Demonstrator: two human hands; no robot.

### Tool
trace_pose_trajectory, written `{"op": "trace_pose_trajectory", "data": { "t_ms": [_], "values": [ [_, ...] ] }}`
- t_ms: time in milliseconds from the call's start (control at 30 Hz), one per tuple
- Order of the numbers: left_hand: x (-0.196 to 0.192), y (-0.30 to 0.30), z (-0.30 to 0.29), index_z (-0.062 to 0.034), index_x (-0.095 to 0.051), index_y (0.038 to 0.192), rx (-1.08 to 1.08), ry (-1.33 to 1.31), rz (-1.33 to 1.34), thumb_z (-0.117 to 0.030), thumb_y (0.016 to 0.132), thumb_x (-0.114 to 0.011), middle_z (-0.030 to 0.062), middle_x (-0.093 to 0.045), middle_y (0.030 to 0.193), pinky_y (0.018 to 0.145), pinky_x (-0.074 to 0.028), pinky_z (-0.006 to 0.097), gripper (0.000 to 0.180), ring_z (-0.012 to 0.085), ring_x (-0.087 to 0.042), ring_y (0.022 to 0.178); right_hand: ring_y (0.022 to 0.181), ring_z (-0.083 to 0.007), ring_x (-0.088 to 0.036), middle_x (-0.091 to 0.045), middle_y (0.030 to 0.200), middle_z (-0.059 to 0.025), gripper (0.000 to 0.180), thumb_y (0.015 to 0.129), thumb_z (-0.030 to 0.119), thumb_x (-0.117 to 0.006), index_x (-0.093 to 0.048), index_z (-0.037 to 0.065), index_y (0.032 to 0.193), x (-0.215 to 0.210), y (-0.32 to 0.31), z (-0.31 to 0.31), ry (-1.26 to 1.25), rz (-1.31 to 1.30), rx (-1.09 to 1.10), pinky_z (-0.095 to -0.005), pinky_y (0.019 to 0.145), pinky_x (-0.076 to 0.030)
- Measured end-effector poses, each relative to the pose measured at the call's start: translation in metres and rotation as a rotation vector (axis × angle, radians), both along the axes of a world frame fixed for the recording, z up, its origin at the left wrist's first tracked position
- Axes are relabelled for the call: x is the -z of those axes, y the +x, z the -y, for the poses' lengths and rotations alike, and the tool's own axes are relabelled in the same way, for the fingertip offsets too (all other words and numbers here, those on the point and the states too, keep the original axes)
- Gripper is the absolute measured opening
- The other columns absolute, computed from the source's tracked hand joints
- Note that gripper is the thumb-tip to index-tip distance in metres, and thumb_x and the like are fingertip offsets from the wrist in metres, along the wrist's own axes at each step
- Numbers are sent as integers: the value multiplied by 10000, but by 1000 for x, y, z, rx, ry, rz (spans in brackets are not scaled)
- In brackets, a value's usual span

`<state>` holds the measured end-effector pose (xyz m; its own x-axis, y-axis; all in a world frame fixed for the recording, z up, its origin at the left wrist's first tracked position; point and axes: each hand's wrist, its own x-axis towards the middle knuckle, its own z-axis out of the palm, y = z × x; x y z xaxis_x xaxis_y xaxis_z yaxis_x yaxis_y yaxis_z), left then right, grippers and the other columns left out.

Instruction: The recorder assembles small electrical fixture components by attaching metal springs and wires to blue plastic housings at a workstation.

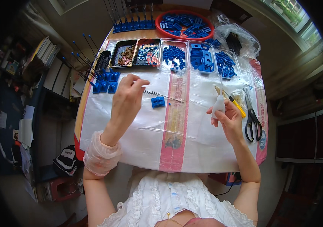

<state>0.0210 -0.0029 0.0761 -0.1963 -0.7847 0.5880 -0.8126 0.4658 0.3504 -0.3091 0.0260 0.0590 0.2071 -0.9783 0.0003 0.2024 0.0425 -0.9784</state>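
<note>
My left hand hovers over the left middle of the table, thumb and fingertips pinched together. What they hold, if anything, is too small to make out. Just beside those fingertips, a thin dark rod with a coil spring stretches to the right, its left end hidden by the hand. Below the spring sits a blue plastic block, with a tiny blue piece to its right. On the right, my right hand grips a small white squeeze bottle, its long thin nozzle pointing up and away.
Trays of brass screws, small metal parts and blue plastic pieces line the far side. Behind stands a red basin. Black-handled scissors and a yellow-handled tool lie right. Blue bases with spring rods stand left.
</note>
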Motion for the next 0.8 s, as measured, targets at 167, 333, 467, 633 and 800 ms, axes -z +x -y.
{"op": "trace_pose_trajectory", "data": {
  "t_ms": [167, 333, 467, 633, 800],
  "values": [
    [21, 29, -4, -94, -688, 1111, -169, 357, 40, -113, 884, -721, 82, -618, 710, 585, -473, 353, 230, 223, -591, 600, 678, -117, -653, -725, 918, -140, 150, 902, 63, -691, -566, 56, 984, 0, -9, 7, -18, -43, 39, -246, 576, -506],
    [35, 23, 15, -150, -687, 1151, -8, 276, 164, -185, 897, -721, 94, -634, 648, 578, -487, 354, 259, 236, -624, 589, 691, -104, -650, -728, 924, -122, 149, 900, 64, -698, -572, 59, 979, 4, -9, 7, -11, -81, -14, -241, 592, -508],
    [50, 29, 35, -167, -693, 1141, 14, 288, 332, -203, 911, -706, 88, -675, 669, 576, -502, 340, 233, 225, -673, 613, 699, -97, -646, -728, 920, -107, 143, 906, 62, -696, -580, 53, 988, 1, -8, 6, -11, -98, -49, -240, 602, -507],
    [32, 24, 45, -130, -695, 1121, 46, 411, 182, -165, 947, -665, 106, -714, 736, 564, -518, 313, 179, 203, -725, 672, 651, -107, -628, -716, 899, -121, 142, 937, 110, -674, -562, 73, 1017, 4, -9, 9, 1, -108, -19, -247, 593, -499],
    [16, 11, 46, -37, -686, 1144, 153, 327, -357, -73, 963, -642, 121, -755, 901, 686, -591, 267, 190, 185, -757, 861, 669, -95, -621, -699, 910, -97, 180, 972, 184, -678, -590, 55, 1060, 13, -17, 15, 67, 2, 76, -234, 610, -491]
  ]
}}
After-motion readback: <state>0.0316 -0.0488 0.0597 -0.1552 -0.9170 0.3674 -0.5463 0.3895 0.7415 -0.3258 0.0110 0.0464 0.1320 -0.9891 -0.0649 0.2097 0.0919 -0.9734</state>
